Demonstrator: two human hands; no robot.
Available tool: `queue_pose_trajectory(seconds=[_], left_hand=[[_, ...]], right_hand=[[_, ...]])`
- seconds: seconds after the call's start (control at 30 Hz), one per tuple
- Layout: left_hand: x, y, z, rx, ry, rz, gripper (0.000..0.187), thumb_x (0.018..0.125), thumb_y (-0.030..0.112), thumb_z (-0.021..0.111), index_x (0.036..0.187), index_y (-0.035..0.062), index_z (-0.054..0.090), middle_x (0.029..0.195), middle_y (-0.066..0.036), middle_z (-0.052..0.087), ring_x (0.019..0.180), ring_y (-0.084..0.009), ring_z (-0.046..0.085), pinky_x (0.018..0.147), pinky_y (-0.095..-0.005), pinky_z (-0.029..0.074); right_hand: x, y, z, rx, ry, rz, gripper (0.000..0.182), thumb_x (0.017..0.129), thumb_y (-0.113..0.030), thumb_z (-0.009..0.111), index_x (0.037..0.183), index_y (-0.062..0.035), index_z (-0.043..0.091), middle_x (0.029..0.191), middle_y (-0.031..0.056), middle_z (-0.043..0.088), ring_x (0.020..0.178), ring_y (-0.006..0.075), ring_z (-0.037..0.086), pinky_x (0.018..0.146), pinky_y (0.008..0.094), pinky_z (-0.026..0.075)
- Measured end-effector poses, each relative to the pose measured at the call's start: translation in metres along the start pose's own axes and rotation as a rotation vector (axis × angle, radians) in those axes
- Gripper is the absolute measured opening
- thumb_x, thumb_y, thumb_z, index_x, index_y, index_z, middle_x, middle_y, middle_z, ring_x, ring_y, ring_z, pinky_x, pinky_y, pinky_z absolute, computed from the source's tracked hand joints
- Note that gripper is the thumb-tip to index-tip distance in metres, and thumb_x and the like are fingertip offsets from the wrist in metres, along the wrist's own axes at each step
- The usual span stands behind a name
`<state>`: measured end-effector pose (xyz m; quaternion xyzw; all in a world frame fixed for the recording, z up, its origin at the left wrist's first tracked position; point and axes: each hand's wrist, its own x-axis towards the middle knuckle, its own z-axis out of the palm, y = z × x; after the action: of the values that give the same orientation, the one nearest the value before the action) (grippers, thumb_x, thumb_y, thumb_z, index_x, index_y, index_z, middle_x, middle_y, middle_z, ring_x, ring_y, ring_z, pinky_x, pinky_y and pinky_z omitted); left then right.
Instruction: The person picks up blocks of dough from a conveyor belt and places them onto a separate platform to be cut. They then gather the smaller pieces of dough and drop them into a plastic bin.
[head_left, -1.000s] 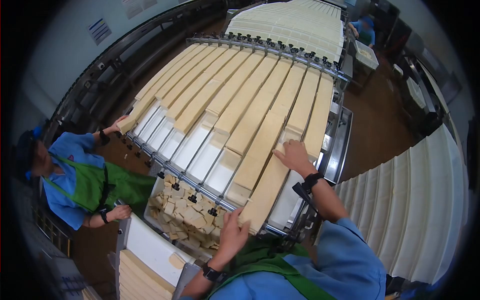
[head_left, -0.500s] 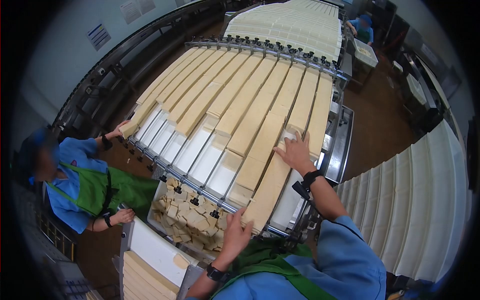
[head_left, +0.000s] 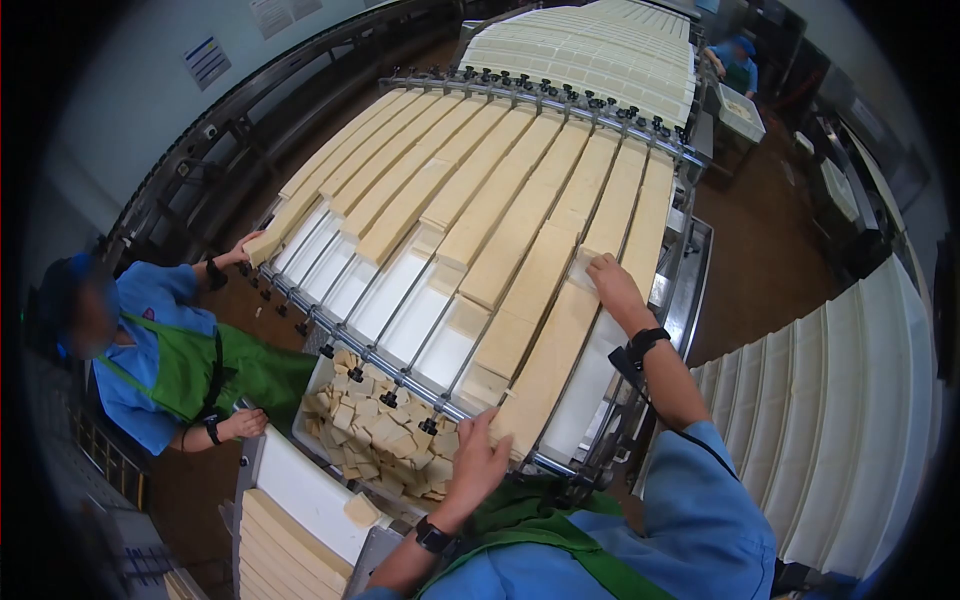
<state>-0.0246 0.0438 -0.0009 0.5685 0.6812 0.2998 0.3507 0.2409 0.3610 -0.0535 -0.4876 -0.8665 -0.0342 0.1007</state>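
Note:
A long pale-yellow bar (head_left: 548,372) of a food I cannot identify lies in a lane near the right side of the slatted table. My left hand (head_left: 480,462) is at its near end, fingers along the left edge and thumb at the top. At its far end, my right hand (head_left: 618,290) has its fingers bent down, bunched around the end; some fingertips are hidden. Just beyond those fingers another bar (head_left: 612,205) begins in line. To the left lie more parallel bars (head_left: 510,330), separated by thin metal rods.
A metal rail with black knobs (head_left: 428,426) runs along the near edge. Below it stands a bin of broken pieces (head_left: 385,430). At left, a co-worker (head_left: 170,350) touches a bar's end. White ribbed sheets (head_left: 830,420) stand to the right. Another person (head_left: 735,65) is far off.
My right hand has moved slightly up and right, its spread fingers now drawn together at the bar's far end. My left hand stays at the near end. The whole view has shifted a little.

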Motion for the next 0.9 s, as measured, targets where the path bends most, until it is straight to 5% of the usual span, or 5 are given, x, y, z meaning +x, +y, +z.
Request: queue_pose_trajectory(seconds=[0.2,0.4,0.6,0.77,0.9], left_hand=[[0.014,0.005,0.009,-0.022,-0.029,-0.032,0.056,0.094,0.019,0.069,0.144,0.0067,0.049,0.123,-0.022,0.052,0.112,-0.0416,0.058,0.097,-0.0444,0.049],[0.031,0.000,0.028,-0.044,-0.020,-0.025,0.057,0.094,0.015,0.067,0.146,0.0050,0.046,0.124,-0.023,0.049,0.112,-0.0437,0.058,0.095,-0.0469,0.051],[0.049,-0.002,0.056,-0.136,0.078,0.059,0.067,0.091,0.001,0.063,0.153,0.0031,0.036,0.134,-0.025,0.039,0.118,-0.0460,0.055,0.101,-0.0486,0.049],[0.044,-0.006,0.051,-0.180,0.043,0.064,0.075,0.088,-0.010,0.056,0.157,0.0024,0.029,0.138,-0.025,0.036,0.131,-0.0433,0.045,0.115,-0.0424,0.038],[0.051,-0.008,0.050,-0.199,-0.026,0.128,0.088,0.081,-0.016,0.048,0.162,0.0055,0.022,0.140,-0.026,0.035,0.134,-0.0455,0.042,0.117,-0.0454,0.036]], right_hand=[[0.001,0.022,0.003,0.147,0.186,-0.313,0.008,0.085,-0.005,0.061,0.087,-0.0038,0.069,0.102,0.0117,0.062,0.111,0.0297,0.060,0.095,0.0393,0.054],[-0.011,0.011,-0.019,0.047,0.139,-0.113,0.014,0.083,-0.003,0.061,0.089,-0.0040,0.074,0.103,0.0118,0.067,0.111,0.0279,0.060,0.097,0.0412,0.045],[-0.035,-0.030,-0.037,0.100,0.476,0.139,0.020,0.080,-0.001,0.067,0.097,-0.0055,0.075,0.112,0.0114,0.068,0.115,0.0293,0.059,0.100,0.0472,0.039],[-0.089,-0.081,-0.042,0.336,0.427,0.041,0.031,0.081,-0.005,0.072,0.112,-0.0064,0.072,0.121,0.0128,0.065,0.121,0.0337,0.057,0.105,0.0510,0.037],[-0.132,-0.155,-0.046,0.490,0.119,0.031,0.054,0.090,-0.022,0.072,0.141,-0.0094,0.058,0.146,0.0196,0.051,0.144,0.0378,0.040,0.119,0.0602,0.025]])
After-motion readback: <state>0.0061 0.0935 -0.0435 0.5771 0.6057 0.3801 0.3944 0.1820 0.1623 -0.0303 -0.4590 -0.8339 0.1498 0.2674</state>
